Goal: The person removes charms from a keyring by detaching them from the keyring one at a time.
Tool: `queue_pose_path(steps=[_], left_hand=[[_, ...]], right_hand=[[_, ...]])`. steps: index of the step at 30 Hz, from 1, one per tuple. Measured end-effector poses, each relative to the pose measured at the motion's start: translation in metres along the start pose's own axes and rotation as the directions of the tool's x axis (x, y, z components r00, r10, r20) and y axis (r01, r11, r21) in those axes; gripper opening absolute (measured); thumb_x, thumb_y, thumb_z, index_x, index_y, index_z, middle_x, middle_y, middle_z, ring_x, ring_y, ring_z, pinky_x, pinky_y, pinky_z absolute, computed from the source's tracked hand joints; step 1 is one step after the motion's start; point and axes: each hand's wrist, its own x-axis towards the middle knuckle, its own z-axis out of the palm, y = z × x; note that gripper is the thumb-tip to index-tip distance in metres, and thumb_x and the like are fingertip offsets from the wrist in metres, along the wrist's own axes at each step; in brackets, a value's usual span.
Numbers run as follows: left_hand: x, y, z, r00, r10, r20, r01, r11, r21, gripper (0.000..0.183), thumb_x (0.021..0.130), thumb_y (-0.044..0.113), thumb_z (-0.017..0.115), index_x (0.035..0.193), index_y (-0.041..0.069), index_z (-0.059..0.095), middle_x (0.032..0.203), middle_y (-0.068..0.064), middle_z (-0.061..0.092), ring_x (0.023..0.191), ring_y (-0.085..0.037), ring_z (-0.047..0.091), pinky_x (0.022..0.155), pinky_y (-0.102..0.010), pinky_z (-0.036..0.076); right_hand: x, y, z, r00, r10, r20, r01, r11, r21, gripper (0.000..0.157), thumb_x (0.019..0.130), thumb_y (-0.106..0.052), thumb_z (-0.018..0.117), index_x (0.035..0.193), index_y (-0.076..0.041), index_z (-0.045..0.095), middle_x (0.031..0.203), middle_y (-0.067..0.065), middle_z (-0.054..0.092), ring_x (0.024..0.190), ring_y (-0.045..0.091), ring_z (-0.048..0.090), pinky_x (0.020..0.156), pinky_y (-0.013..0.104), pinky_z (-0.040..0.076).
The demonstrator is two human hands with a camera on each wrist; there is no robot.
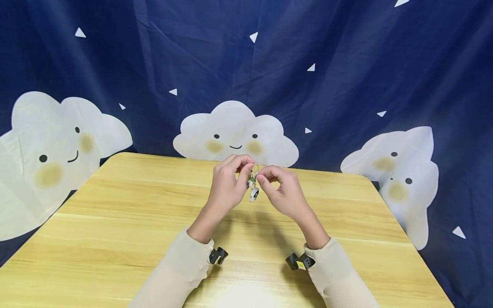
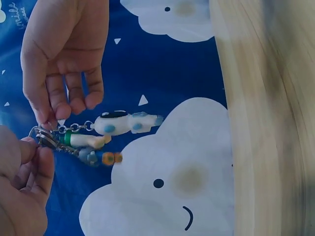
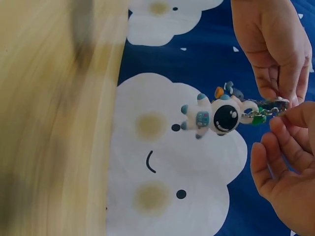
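A bunch of keychains hangs between my two hands, over the far part of the table. My left hand (image 1: 226,182) pinches the metal rings (image 2: 47,138) at the top between thumb and forefinger. From the other side, my right hand (image 1: 286,191) pinches a thin ring of the astronaut keychain with thumb and fingertip. The white astronaut charm (image 3: 225,118), with a black visor and blue feet, dangles on a short chain. Beside it hang a cream charm with a green band (image 2: 87,140) and a grey-blue and orange charm (image 2: 100,157). Fingertips partly hide the rings.
Below the hands spreads a light wooden table (image 1: 127,239). Behind its far edge hangs a dark blue curtain (image 1: 215,55) with smiling white clouds and small triangles. Black wrist cameras sit at both cream sleeves (image 1: 173,265).
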Motion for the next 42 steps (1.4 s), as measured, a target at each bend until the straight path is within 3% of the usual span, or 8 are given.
queue_pose_path(steps=[13,24,32,42], left_hand=[[0.002,0.0019,-0.0015,0.999,-0.033,-0.027,0.029,0.994,-0.11,0.007,0.092,0.009,0.062,0.092,0.004,0.067,0.089,-0.004,0.066,0.076,-0.012,0.063,0.071,-0.022,0.052],[0.0014,0.0026,-0.0007,1.0,-0.027,0.001,0.027,0.99,-0.14,0.007,0.092,0.009,0.062,0.092,0.004,0.067,0.09,-0.003,0.067,0.074,-0.009,0.063,0.07,-0.021,0.052],[0.0009,0.0027,0.0008,0.998,-0.042,0.043,0.047,0.99,-0.135,0.008,0.092,0.01,0.063,0.094,0.004,0.068,0.085,-0.002,0.067,0.073,-0.007,0.062,0.069,-0.02,0.052],[0.0011,-0.0013,-0.0021,0.995,-0.003,0.104,0.011,0.997,-0.072,0.009,0.091,0.011,0.063,0.094,0.006,0.07,0.078,0.001,0.067,0.068,-0.003,0.06,0.064,-0.017,0.051]], right_hand=[[-0.001,-0.0019,-0.002,0.999,0.045,-0.004,-0.044,0.999,0.016,0.009,0.092,0.001,0.058,0.095,0.005,0.066,0.081,0.012,0.066,0.073,0.018,0.059,0.071,0.03,0.052],[0.0,-0.0053,-0.0016,0.995,-0.041,-0.086,0.041,0.999,0.003,0.006,0.089,0.006,0.06,0.092,0.007,0.065,0.08,0.017,0.066,0.071,0.022,0.061,0.068,0.033,0.052],[-0.0004,-0.0056,-0.0025,0.996,-0.022,-0.087,0.021,1.0,-0.02,0.004,0.09,0.006,0.059,0.089,0.006,0.063,0.081,0.014,0.064,0.069,0.019,0.057,0.066,0.031,0.05],[0.0001,-0.0061,-0.0036,0.997,-0.004,-0.075,0.003,1.0,-0.014,0.005,0.09,0.005,0.058,0.09,0.007,0.062,0.08,0.015,0.063,0.07,0.02,0.058,0.066,0.032,0.05]])
